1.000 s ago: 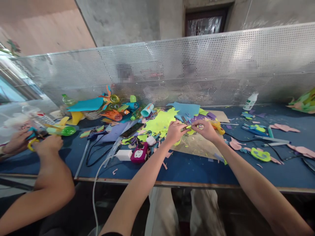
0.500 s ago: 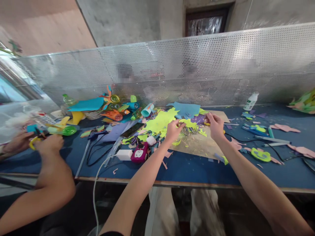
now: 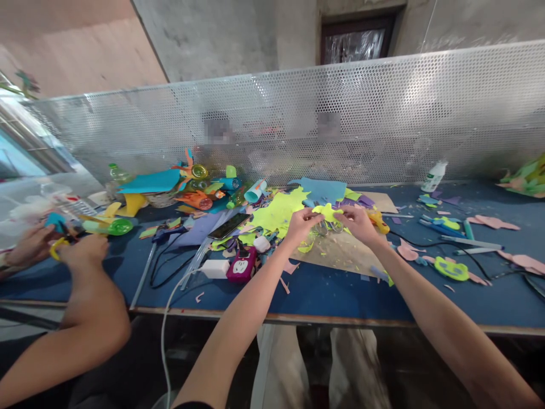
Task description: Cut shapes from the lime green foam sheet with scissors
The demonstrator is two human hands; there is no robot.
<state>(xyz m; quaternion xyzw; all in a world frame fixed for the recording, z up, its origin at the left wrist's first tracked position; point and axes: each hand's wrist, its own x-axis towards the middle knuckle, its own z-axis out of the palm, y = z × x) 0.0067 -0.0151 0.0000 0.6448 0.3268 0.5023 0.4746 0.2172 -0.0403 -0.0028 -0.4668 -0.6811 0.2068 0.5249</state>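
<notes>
My left hand (image 3: 301, 223) and my right hand (image 3: 359, 222) meet over a brown cardboard sheet (image 3: 340, 253) on the blue table (image 3: 315, 289). Both pinch a small yellow-green foam cut-out (image 3: 326, 212) between their fingertips, one on each side. A pair of scissors (image 3: 328, 228) lies on the cardboard just below the cut-out. Behind my hands is a heap of yellow-green, blue and purple foam scraps (image 3: 281, 211).
A phone (image 3: 228, 225), a magenta power strip (image 3: 240, 268) and a white charger (image 3: 214, 268) with cables lie left of my hands. Another person's hands (image 3: 63, 245) work at the far left. A perforated metal screen (image 3: 298, 119) backs the table; a white bottle (image 3: 433, 176) stands at right.
My hands parted half a second ago, the right one reaching back toward the scrap heap. They have now come together again on the yellow-green cut-out, and the scissors lie on the cardboard.
</notes>
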